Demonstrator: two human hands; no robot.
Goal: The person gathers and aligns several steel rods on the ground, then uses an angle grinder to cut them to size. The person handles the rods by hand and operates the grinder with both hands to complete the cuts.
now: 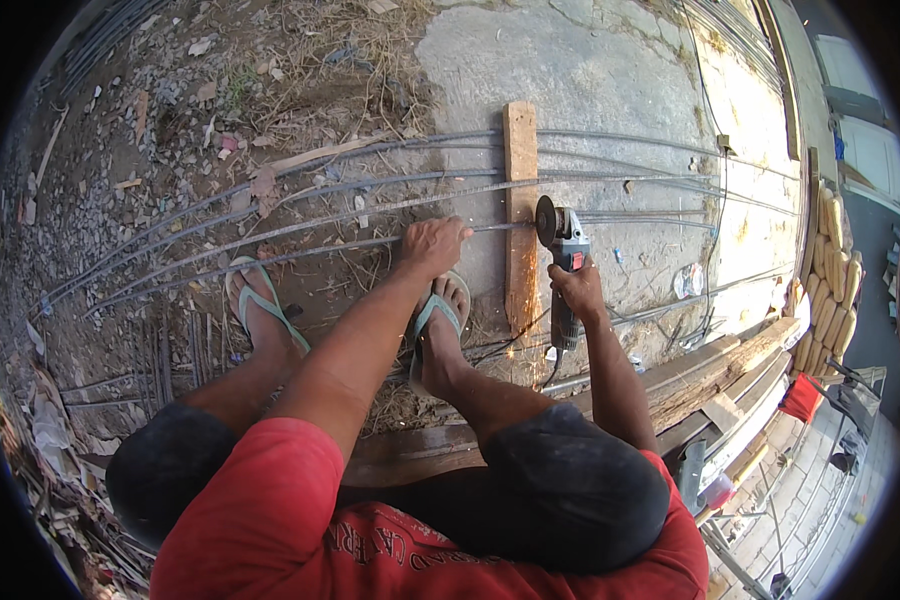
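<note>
My left hand point(435, 247) is closed around a long thin steel bar point(494, 228), pressing it low near my right foot. The bar runs across a wooden plank point(519, 190) that lies crosswise beneath it. In my right hand point(578, 290) is an angle grinder point(566, 326), gripped by its body, its head pointing away from me. The grinder's dark disc point(546, 221) meets the bar just right of the plank. Orange sparks spray from there toward me, along the plank. Whether the bar is cut through at the disc cannot be made out.
Several other steel bars point(370, 178) lie side by side across the ground and plank. My sandalled feet point(440, 312) stand close to the bars. Timber planks point(710, 375) lie at right, with stacked filled sacks point(828, 285) beyond. Rubble and dry grass point(300, 60) cover the left ground.
</note>
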